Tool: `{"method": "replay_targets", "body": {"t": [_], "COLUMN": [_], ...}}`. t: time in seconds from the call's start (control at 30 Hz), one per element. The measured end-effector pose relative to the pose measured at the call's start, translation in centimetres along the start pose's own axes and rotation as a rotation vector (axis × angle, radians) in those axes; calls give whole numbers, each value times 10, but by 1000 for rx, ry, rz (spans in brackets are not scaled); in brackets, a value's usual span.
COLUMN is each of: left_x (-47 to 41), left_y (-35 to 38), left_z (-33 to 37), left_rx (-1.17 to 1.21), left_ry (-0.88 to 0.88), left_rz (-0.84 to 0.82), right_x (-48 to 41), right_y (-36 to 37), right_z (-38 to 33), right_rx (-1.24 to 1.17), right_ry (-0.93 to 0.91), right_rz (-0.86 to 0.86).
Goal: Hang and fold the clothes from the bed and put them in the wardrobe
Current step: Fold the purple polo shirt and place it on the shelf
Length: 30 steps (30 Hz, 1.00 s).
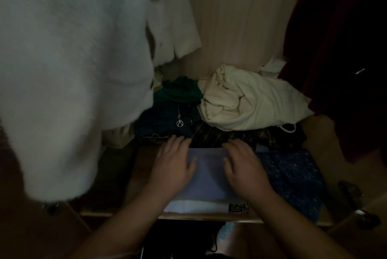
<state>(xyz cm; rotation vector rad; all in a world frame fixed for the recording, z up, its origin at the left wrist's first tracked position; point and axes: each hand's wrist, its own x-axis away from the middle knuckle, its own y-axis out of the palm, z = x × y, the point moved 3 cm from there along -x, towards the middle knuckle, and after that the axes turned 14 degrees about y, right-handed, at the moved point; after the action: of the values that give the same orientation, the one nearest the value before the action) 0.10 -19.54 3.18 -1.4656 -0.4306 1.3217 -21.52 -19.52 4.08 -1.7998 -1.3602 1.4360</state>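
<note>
A folded pale lilac garment (207,175) lies on the wardrobe shelf (209,215), on top of a white folded piece with a black print (237,208). My left hand (173,160) presses flat on its left side, fingers straight and pointing into the wardrobe. My right hand (243,166) lies flat on its right side in the same way. Neither hand grips anything.
A white fluffy garment (69,70) hangs at the left, a dark red one (345,59) at the right. Behind the hands lie a crumpled cream cloth (251,99), a green cloth (180,89) and dark clothes. A blue patterned folded piece (293,179) sits to the right.
</note>
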Motion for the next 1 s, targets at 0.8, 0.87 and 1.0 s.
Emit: {"method": "replay_targets", "body": {"t": [0.8,0.87,1.0], "left_x": [20,35,78], "left_y": [-11,-18,-24], "left_z": [69,103,192], "left_rx": [7,59,174], "left_ry": [99,132,173], "left_rz": [-272,-253,-260], "right_x": [61,90,185], "right_y": [-40,-68,-134], "right_z": [13,21,54], "right_rx": [84,74,28], "right_ry": [208,261,379], "right_rz": [-166,-135,-67]}}
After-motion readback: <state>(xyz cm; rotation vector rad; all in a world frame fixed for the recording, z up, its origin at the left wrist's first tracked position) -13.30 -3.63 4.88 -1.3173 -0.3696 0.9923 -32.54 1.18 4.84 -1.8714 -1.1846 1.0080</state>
